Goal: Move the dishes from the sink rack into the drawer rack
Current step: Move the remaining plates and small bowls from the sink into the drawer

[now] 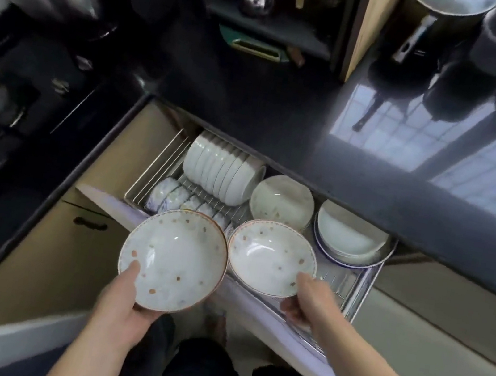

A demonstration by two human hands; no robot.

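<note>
1. The left hand (123,291) grips a spotted bowl (173,256) by its near rim, thumb inside; the right hand (308,298) pinches a second spotted bowl (271,258) likewise.
2. Both bowls hang over the open drawer rack (353,297); behind them stand white bowls on edge (222,169) and stacked plates (348,236).

Single head view; looks steeply down, close above open drawer rack (363,290).

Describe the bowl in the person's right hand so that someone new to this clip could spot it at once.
Start at the open drawer rack under the dark countertop. Over its front edge two speckled bowls are held side by side; the right hand grips the right bowl. It looks smaller than the left bowl and sits above the rack.
</note>
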